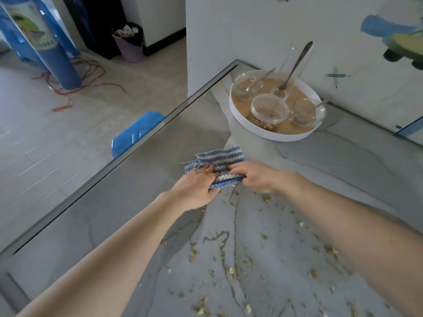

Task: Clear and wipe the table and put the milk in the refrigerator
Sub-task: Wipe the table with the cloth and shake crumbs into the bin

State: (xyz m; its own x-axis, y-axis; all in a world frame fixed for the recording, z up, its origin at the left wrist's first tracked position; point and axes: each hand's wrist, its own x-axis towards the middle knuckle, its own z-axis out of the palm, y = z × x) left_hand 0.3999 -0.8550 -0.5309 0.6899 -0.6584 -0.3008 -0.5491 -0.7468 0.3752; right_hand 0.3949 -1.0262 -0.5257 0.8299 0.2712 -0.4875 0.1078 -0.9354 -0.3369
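Observation:
A blue-and-white striped cloth (220,160) lies on the grey marbled table (320,179) near its middle. My left hand (194,186) pinches the cloth's near left edge, thumb underneath. My right hand (254,176) grips its near right edge with curled fingers. Crumbs and a thin spill (229,255) are scattered over the table between my forearms and toward me. No milk is in view.
A round white tray (256,128) at the table's far corner by the wall holds glass bowls (269,109), spoons and a tall glass. The table's glass edge (137,147) runs diagonally at left. A blue stool (132,133), pink bin (130,45) and floor lie beyond.

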